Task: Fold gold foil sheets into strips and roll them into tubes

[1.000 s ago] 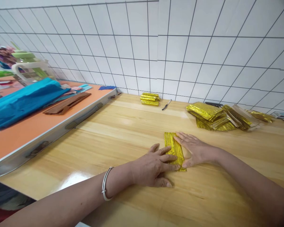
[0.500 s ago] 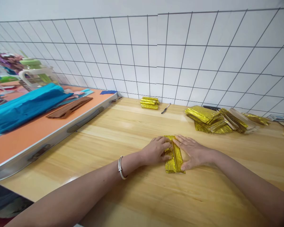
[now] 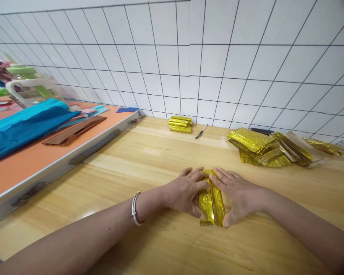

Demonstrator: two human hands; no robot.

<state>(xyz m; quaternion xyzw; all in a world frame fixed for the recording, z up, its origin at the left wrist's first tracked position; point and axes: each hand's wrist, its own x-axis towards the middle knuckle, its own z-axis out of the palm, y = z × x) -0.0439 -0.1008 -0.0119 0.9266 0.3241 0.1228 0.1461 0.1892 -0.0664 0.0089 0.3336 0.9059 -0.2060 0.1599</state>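
A gold foil sheet (image 3: 210, 202) lies on the wooden table, its two sides folded in toward a narrow lengthwise gap. My left hand (image 3: 186, 191), with a silver bangle at the wrist, rests on its left side, fingers apart and thumb at the near left corner. On the right edge lies my right hand (image 3: 235, 193), fingers spread, thumb by the near right corner. Several rolled gold pieces (image 3: 180, 124) are stacked near the wall. A pile of gold foil sheets (image 3: 255, 145) sits at the back right.
A pen (image 3: 202, 131) lies beside the rolls. On the left, an orange surface (image 3: 74, 152) with a raised edge holds blue material (image 3: 28, 122), a brown strip (image 3: 74, 131) and a green-lidded container (image 3: 25, 78). The tiled wall (image 3: 160, 57) stands behind the table.
My left thumb has moved down to the sheet's near left corner and the left fingers have spread. The sheet and both hands sit slightly lower in view, which has shifted.
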